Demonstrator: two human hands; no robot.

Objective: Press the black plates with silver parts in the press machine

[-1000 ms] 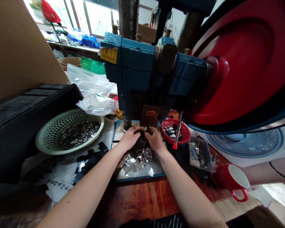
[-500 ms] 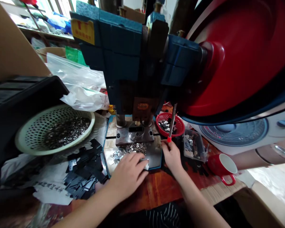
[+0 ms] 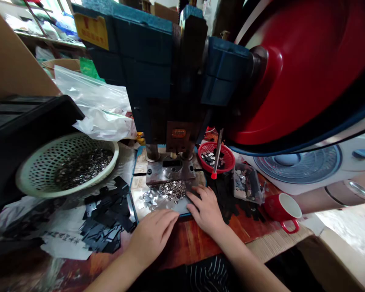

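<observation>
A reddish wooden worktop (image 3: 180, 248) runs beneath everything I see, with a bright, cluttered room behind. My right hand (image 3: 207, 209) is open, its fingers spread low over the plate (image 3: 201, 178), fingertips just beside the small metal pieces (image 3: 174, 190). My left hand (image 3: 154, 231) rests at the plate's front edge, fingers together; its palm faces away, so I can't tell whether that grip holds anything.

The pieces lie heaped against the front of the steel die block (image 3: 170, 172), with flat shiny scraps (image 3: 150, 198) to their left. I judge the heap is kept central so both hands reach it easily. The pale green basket (image 3: 33, 174), black strips (image 3: 105, 219), red basket (image 3: 231, 164) and clear box (image 3: 248, 196) flank the plate, probably for the same reason.

The blue press (image 3: 152, 69) and red wheel (image 3: 304, 73) run out of view, and the yellow label's (image 3: 91, 31) lettering is unreadable.
</observation>
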